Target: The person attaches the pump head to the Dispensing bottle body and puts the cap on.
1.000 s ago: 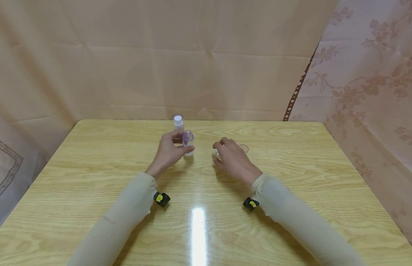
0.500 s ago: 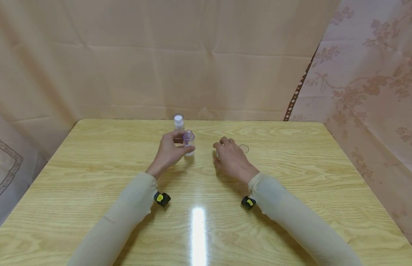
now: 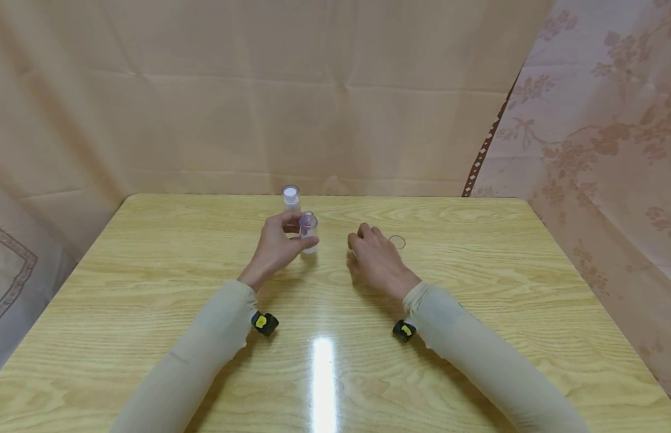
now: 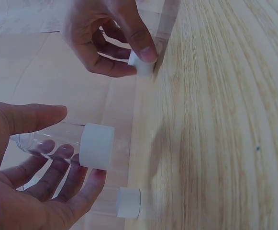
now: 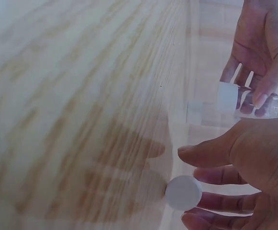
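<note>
My left hand (image 3: 278,240) holds a small clear bottle (image 3: 309,225) with a white base, its thumb on one side and fingers on the other. The bottle stands upright, narrow neck up, and its white base looks slightly above the table in the left wrist view. Low over the table to the right is my right hand (image 3: 374,255), its fingers bent around a small round white cap (image 5: 183,192). From the head view the hand hides that cap. Just behind the left hand stands a second bottle (image 3: 290,197), clear with white parts.
The wood-grain table (image 3: 335,300) has its far edge against a beige curtain (image 3: 335,96). A thin dark-rimmed ring shape (image 3: 397,242), possibly the rim of something clear, is at the right hand's far side. A floral cloth (image 3: 606,150) hangs at the right.
The left hand and its bottle have shifted very slightly right. My right hand has turned a little, and the white cap that showed at its fingers is now hidden in the head view.
</note>
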`<action>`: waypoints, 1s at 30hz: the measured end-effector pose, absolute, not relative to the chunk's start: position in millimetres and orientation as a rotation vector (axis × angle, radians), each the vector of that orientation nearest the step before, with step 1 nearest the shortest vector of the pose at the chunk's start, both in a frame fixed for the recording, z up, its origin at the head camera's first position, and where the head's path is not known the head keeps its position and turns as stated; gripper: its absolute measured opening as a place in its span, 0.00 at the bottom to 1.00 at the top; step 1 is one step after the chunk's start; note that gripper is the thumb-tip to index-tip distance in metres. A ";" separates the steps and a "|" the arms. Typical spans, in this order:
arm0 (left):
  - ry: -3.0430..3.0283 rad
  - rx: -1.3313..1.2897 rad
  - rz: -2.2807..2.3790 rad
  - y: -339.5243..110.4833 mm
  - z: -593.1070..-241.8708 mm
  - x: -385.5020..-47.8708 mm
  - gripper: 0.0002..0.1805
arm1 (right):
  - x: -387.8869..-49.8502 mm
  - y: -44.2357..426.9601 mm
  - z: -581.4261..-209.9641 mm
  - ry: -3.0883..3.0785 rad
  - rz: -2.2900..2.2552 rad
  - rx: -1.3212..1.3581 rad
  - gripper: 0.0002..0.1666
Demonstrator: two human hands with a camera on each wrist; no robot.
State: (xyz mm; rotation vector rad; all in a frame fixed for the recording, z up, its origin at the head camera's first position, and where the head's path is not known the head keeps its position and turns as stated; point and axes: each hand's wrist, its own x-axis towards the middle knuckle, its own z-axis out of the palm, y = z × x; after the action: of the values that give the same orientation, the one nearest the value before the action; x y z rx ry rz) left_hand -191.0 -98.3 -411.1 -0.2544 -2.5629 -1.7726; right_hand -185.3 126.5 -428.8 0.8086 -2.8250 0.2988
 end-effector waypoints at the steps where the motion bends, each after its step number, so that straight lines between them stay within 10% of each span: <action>1: -2.564 -0.257 -1.770 -98.2 -411.0 -191.2 0.27 | -185.4 126.5 -428.6 -2.823 0.306 0.809 0.06; 30: -2.575 -0.323 -1.752 -90.9 -409.9 -186.6 0.25 | -179.5 142.4 -406.5 -2.764 0.933 0.748 0.12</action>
State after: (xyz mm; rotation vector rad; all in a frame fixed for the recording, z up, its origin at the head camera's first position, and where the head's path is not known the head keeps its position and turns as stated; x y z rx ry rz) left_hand -186.6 -90.9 -409.9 -0.3235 -2.5752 -1.7517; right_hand -179.5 142.4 -406.5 0.7476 -2.7643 0.9330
